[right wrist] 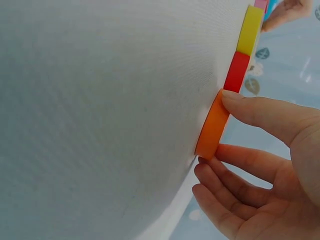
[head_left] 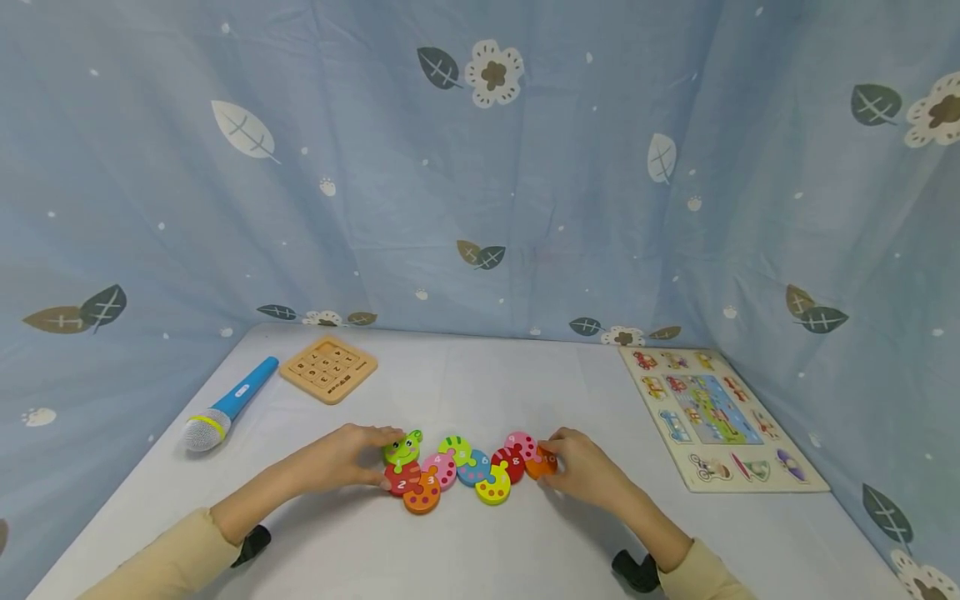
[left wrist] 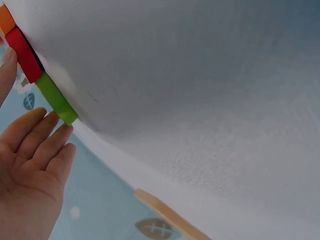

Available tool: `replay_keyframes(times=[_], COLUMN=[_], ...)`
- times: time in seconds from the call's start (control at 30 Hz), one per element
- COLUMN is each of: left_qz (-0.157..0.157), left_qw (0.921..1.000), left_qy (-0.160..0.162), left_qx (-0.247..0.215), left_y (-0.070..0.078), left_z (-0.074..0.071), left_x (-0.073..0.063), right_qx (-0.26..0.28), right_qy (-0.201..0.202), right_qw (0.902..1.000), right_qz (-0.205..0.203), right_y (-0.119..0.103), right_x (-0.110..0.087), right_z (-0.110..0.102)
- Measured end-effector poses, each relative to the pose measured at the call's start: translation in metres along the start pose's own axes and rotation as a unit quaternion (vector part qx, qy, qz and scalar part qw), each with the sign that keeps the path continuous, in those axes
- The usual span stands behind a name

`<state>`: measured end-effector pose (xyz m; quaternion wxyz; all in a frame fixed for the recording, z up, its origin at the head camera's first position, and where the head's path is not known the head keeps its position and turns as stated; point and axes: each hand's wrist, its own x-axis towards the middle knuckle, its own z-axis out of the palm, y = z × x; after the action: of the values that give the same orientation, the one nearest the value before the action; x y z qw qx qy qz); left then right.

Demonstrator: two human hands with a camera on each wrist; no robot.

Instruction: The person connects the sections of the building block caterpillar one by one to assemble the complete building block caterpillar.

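Observation:
A numbered wooden caterpillar puzzle (head_left: 473,468) lies in a zigzag on the white table, its colourful round pieces linked together. At its left end, the fingertips of my left hand (head_left: 341,457) touch the smiling green head piece (head_left: 402,450), while the thumb is at the red piece numbered 2 (head_left: 401,479). In the left wrist view the fingers are fairly straight, at the end of the green piece (left wrist: 56,100). My right hand (head_left: 588,468) pinches the orange piece numbered 10 (head_left: 542,463) at the right end, with thumb and index finger on its edge in the right wrist view.
Back left on the table are a blue toy microphone (head_left: 238,395) and a wooden number board (head_left: 328,369). A wooden picture puzzle board (head_left: 660,400) lies at the right. Behind the table hangs a blue leaf-patterned curtain (head_left: 390,192).

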<state>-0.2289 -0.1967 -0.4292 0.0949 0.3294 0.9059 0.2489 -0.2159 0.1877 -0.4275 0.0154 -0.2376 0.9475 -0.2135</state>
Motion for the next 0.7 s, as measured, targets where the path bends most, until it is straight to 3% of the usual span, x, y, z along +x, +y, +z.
replay_keyframes(times=[0.7], left_qz=[-0.006], left_qw=[1.0], left_qy=[0.003], left_qx=[-0.001], left_y=[0.0025], left_z=[-0.0018], left_x=[0.0002], right_qx=[0.01], right_qy=[-0.01], right_qw=[0.9998], right_qz=[0.011], right_y=[0.0059], right_x=[-0.0007], right_z=[0.0029])
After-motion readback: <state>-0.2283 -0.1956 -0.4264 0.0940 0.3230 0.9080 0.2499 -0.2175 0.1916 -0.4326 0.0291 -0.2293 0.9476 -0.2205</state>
